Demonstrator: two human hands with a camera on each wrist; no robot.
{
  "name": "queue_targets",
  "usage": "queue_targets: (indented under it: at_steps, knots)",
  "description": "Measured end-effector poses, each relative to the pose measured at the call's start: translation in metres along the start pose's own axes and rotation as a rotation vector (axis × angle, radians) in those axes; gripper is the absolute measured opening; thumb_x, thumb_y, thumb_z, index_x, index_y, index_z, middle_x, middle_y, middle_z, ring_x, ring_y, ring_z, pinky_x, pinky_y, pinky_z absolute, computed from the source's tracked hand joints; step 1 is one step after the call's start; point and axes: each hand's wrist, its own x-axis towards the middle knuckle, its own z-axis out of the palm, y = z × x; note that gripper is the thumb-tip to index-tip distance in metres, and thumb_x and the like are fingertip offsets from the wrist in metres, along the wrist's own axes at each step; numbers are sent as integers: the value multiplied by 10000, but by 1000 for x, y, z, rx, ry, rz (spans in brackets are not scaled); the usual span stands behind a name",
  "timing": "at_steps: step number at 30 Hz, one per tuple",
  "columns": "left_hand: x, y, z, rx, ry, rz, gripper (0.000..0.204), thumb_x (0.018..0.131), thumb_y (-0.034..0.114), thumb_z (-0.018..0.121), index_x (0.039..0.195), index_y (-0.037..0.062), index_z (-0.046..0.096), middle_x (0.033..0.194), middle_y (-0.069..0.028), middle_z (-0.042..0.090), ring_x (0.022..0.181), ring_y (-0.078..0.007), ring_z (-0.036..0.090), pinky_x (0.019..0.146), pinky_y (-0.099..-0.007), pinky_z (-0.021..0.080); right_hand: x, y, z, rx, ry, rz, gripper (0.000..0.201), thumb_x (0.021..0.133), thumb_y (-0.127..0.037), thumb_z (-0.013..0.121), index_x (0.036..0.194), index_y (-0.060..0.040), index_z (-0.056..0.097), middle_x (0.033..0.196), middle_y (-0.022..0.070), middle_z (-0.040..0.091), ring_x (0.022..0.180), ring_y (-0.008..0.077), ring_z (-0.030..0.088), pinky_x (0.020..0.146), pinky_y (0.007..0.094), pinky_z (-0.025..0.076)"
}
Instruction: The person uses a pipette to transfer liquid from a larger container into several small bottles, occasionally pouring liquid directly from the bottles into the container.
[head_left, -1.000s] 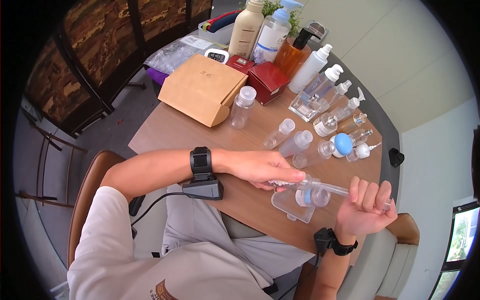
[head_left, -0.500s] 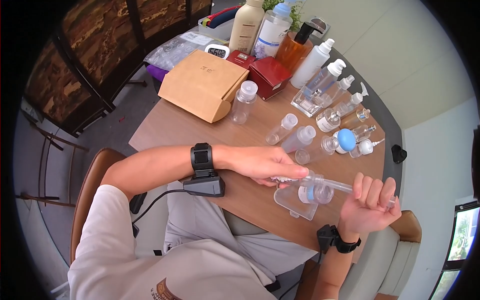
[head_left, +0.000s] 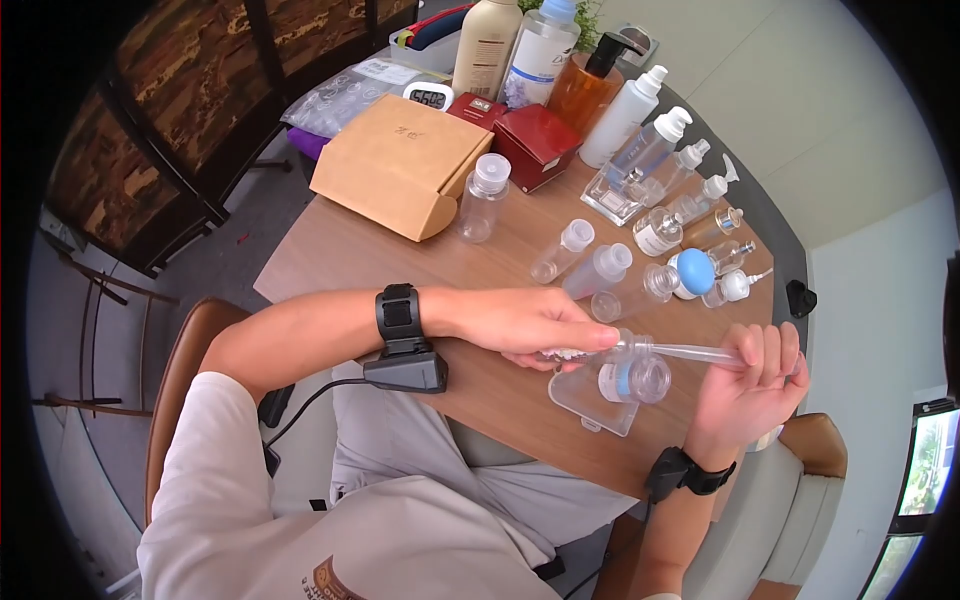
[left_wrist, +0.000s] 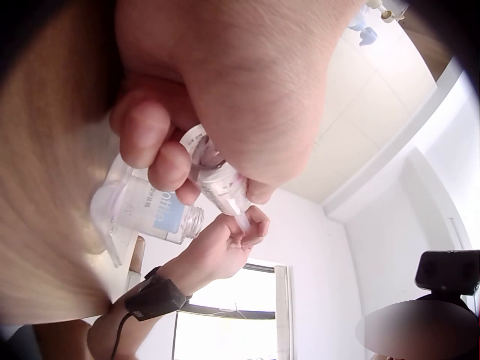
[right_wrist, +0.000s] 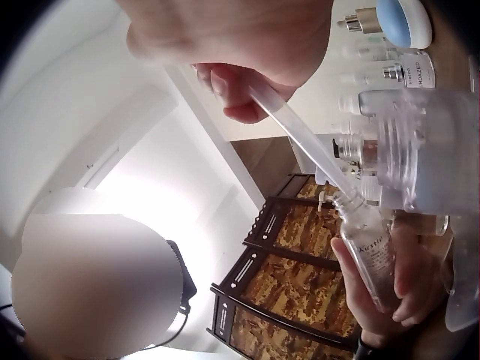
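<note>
The left hand (head_left: 525, 325) grips a small clear bottle (right_wrist: 370, 255), tilted, its neck toward the right hand; whitish content shows between the fingers in the head view. The right hand (head_left: 750, 390) has its fingers curled round one end of a translucent tube (head_left: 697, 353). In the right wrist view the tube's other end meets the bottle's mouth; how far inside it reaches, I cannot tell. Just beyond the left hand, a wide-mouthed clear bottle with a blue label (left_wrist: 166, 211) stands uncapped on a clear plastic tray (head_left: 590, 412).
Clear bottles (head_left: 602, 270) stand beyond the hands, with pump bottles (head_left: 645, 145) and a blue-capped jar (head_left: 694, 273) at the back right. At the back left are a cardboard box (head_left: 395, 165), a red box (head_left: 537, 147) and a digital timer (head_left: 428, 96).
The right hand has moved up and slightly right, and a longer stretch of tube shows between it and the bottle. The left hand keeps its grip, almost in place.
</note>
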Motion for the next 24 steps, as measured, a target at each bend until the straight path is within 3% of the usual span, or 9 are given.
queue_targets:
  at_steps: [6,8,14,20,24]
  knots:
    - [-1,2,1,3,28,9,568,1023,537,434,745,53,537,526,30,396,442,-48,363,416,-230,295,10,-20,-10,83,6,-46,254,925,-156,430,694,-141,325,548,-34,246,485,96,227,625,274,357]
    - [-2,2,1,10,3,2,508,1052,470,408,814,44,552,571,30,417,474,-47,366,443,-228,294,10,-28,-13,79,6,-63,256,925,-162,429,692,-144,326,536,-37,245,476,96,232,615,269,358]
    - [-1,3,0,-1,5,0,505,1056,459,404,824,37,554,556,26,418,463,-49,365,435,-230,294,7,-37,-15,-72,-138,-62,282,936,-217,422,670,-157,345,454,-59,236,421,94,195,536,254,343]
    - [-2,6,2,-23,6,1,511,1056,466,397,833,35,558,567,21,434,467,-44,381,436,-227,299,0,-16,-10,-250,-261,69,329,957,-311,382,670,-153,358,447,-41,306,408,105,233,548,296,365]
    - [-2,5,2,18,16,16,511,1056,465,397,838,32,557,565,21,434,466,-44,379,436,-228,299,-5,-6,-14,-446,-375,151,323,972,-336,350,705,-155,369,487,-16,374,430,130,325,636,341,416]
